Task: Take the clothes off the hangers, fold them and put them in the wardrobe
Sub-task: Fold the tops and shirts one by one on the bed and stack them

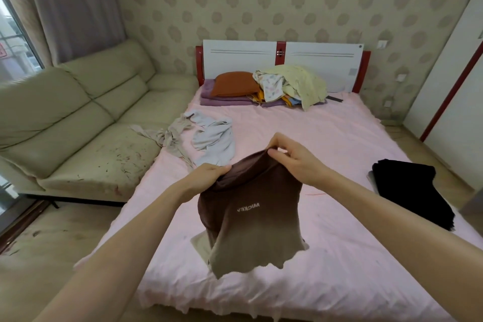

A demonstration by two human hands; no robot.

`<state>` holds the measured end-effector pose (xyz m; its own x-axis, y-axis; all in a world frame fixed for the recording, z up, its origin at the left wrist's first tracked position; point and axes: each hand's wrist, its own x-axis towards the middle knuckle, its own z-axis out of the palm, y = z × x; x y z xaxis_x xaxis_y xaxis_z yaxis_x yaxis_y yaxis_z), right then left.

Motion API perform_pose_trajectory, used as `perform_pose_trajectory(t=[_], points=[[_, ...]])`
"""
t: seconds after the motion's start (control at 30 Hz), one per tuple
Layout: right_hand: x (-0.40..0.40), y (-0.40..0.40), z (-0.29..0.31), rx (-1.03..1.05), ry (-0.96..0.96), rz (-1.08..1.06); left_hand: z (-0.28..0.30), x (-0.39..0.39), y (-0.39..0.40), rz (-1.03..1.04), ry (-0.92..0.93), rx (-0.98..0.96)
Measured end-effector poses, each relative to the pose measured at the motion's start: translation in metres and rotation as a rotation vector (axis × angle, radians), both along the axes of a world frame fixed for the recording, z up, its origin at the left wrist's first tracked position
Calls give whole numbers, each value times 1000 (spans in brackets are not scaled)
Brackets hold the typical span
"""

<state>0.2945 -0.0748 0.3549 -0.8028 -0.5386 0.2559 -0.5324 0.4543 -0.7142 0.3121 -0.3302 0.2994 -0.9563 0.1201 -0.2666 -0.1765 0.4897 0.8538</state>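
Note:
A brown top (pixel 251 217) that fades to beige at its hem hangs in the air over the pink bed (pixel 326 138), its white lettering showing mirrored. My left hand (pixel 206 175) grips its upper left edge. My right hand (pixel 292 157) pinches the upper right edge a little higher. No hanger shows in the top. A crumpled grey and beige heap of clothes (pixel 198 136) lies on the bed's left side. A dark folded garment (pixel 410 191) lies on the right edge of the bed.
A pile of pillows, blankets and light clothes (pixel 274 89) sits against the white headboard (pixel 282 57). A pale green sofa (pixel 78 123) stands to the left of the bed. A white door panel with a red edge (pixel 454 91) stands at the right.

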Motion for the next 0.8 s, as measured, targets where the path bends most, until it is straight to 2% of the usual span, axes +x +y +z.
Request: perform_pose_trajectory(t=[0.07, 0.13, 0.2, 0.27, 0.4, 0.5, 0.57, 0.63, 0.7, 0.8], points=[[-3, 0, 1, -36, 28, -109, 3, 4, 0, -47, -51, 172], [-8, 2, -1, 21, 61, -179, 9, 9, -1, -189, -108, 215], [-11, 6, -6, 36, 67, -237, 13, 13, -1, -370, -131, 78], [-12, 8, -9, 9, 76, -268, 12, 12, -3, -436, -114, -82], [-12, 14, -5, 10, 105, -295, 13, 7, -16, -327, 7, -78], [-11, 22, 1, 73, 133, -326, 21, 6, -19, -121, 104, 100], [-7, 25, 9, 61, 126, -331, 34, 5, -10, -14, 231, 225], [-4, 26, 19, -56, 73, -339, 50, -1, -2, 54, 411, 214], [1, 28, 29, -117, -10, -359, 68, -6, 4, 107, 584, 122], [8, 37, 39, 35, -106, -302, 91, -11, 7, 259, 922, -195]])
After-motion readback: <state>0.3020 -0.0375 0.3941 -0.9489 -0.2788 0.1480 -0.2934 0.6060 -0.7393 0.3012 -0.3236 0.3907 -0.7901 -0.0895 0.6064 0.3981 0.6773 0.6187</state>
